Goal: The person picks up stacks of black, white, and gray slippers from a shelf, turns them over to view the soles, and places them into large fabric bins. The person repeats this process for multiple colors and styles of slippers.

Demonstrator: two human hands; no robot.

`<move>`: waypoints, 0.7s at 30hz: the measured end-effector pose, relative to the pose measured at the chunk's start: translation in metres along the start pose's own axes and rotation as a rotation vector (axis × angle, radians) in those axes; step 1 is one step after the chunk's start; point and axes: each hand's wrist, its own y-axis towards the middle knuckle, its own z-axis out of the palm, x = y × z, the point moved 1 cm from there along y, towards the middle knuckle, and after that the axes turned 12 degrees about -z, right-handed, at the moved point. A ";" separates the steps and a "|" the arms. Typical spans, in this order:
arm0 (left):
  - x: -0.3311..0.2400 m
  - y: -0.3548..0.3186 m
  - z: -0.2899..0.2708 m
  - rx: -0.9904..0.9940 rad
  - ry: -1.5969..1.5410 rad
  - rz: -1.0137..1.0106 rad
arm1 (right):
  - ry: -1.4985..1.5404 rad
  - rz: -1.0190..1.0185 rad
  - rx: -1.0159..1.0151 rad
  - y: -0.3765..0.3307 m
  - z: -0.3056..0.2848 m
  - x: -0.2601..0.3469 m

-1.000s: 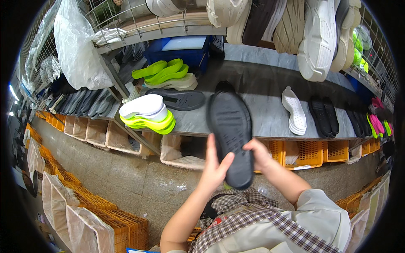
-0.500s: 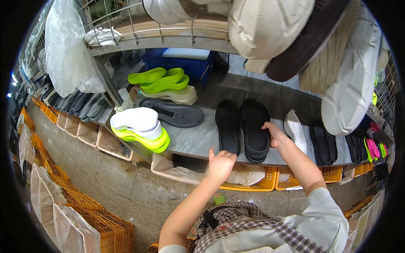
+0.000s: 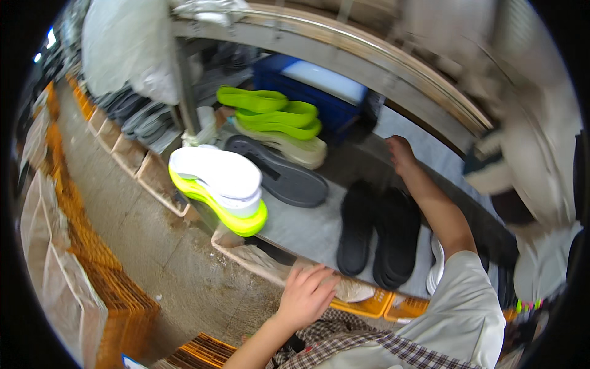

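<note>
My right hand (image 3: 401,152) reaches over the grey bench (image 3: 289,230), past the black shoe soles and to the right of the blue bin (image 3: 270,77). Its fingers are partly turned away and blurred, so I cannot tell what they hold, if anything. In front of the bench's near edge hangs my left hand (image 3: 309,295), fingers stretched out and nothing in it. A single black sole (image 3: 355,230) lies beside a stack of black soles (image 3: 396,240), both untouched. To the left are a dark grey sole (image 3: 283,175) and a white sole (image 3: 215,169) on a bright yellow-green one (image 3: 246,222).
Lime green soles (image 3: 283,117) are piled over a cream sole (image 3: 292,147) before the blue bin. A metal-edged shelf (image 3: 344,49) runs above the bench, with blurred pale soles (image 3: 541,178) at right. Orange crates (image 3: 117,295) line the floor at left.
My right hand has left the black stack and moved farther over the bench. My left hand has drawn back from the single black sole. The whole view has turned left and blurred.
</note>
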 end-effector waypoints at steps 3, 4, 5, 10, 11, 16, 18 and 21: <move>0.021 -0.037 -0.011 -0.077 0.004 -0.238 | 0.301 0.108 -0.135 0.110 0.042 -0.040; 0.028 -0.052 -0.014 -0.079 0.023 -0.328 | 0.376 0.085 -0.233 0.138 0.050 -0.055; 0.034 -0.069 -0.016 -0.101 0.030 -0.428 | 0.473 0.063 -0.164 0.162 0.053 -0.070; 0.042 -0.133 -0.015 -0.094 0.094 -0.866 | 0.661 0.024 0.056 0.266 0.049 -0.147; 0.042 -0.139 -0.014 -0.088 0.099 -0.908 | 0.514 -0.092 0.143 0.281 0.037 -0.159; 0.051 -0.141 -0.011 -0.036 0.067 -0.862 | -0.067 -0.522 0.241 0.284 -0.028 -0.168; 0.057 -0.136 -0.014 -0.027 0.107 -0.719 | 0.465 -0.224 0.076 0.261 -0.061 -0.134; 0.064 -0.130 -0.023 0.015 0.131 -0.549 | 1.121 0.261 -0.135 0.182 -0.098 -0.083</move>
